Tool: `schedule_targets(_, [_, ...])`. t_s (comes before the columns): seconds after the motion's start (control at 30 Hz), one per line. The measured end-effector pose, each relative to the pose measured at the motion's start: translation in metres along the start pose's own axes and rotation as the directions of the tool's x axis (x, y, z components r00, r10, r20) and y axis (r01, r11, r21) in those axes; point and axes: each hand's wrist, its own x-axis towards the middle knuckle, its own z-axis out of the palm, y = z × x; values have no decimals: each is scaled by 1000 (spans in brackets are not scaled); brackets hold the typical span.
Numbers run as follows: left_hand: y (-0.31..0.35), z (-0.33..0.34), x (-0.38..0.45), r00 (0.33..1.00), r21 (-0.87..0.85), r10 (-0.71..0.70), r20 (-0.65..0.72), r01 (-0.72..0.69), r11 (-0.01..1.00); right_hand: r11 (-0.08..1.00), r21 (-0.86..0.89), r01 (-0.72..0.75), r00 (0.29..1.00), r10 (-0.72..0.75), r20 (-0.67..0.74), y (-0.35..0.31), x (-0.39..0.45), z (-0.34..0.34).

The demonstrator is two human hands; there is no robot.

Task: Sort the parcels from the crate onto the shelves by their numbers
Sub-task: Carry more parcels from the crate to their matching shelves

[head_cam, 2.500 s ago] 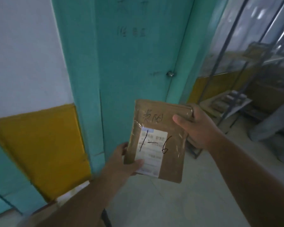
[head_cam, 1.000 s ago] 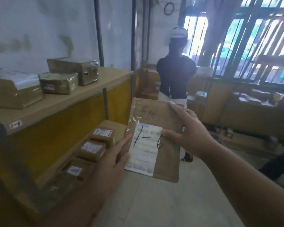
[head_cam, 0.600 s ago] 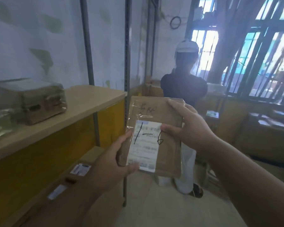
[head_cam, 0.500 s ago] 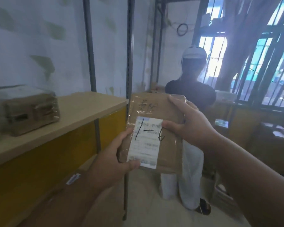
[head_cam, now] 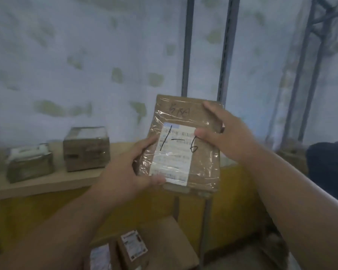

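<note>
I hold a flat brown parcel [head_cam: 201,162] upright in front of me; its white label is hand-marked "1-6" and it is wrapped in clear tape. My left hand [head_cam: 129,172] grips its lower left edge, thumb across the label's bottom. My right hand [head_cam: 224,133] grips its upper right edge, thumb on the label. Behind the parcel runs a wooden shelf [head_cam: 53,182] with two taped boxes: one [head_cam: 86,149] beside my left hand and one [head_cam: 28,163] further left.
Grey metal uprights [head_cam: 186,45] rise behind the parcel against a white wall. A lower shelf holds labelled boxes [head_cam: 134,247]. The shelf's backing below is yellow. A person in dark clothing [head_cam: 328,168] stands at the right edge.
The view has swung left toward the shelf and wall; the person ahead has slid to the right edge. Both hands keep the same hold on the parcel.
</note>
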Motion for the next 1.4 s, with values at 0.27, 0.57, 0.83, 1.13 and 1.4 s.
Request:
schedule_targets(0.27, [-10,-29,40,981,259,-10,-192,61,964,972,222,75,982,-110,151,12,81,48])
schedule_targets(0.57, [-39,-29,91,952,426,-211,-220,288,857,945,310,105,922,-210,326,56,178,110])
schedule_targets(0.83, [-41,-6,142,876,677,-306,-373,482,557,943,312,116,852,-256,457,85,247,166])
schedule_targets(1.13, [-44,-4,162,826,783,-325,-460,550,291,941,273,198,799,-316,511,85,248,180])
schedule_targets(1.4, [-32,-2,78,754,657,-48,-655,599,457,814,255,521,746,-580,328,21,169,149])
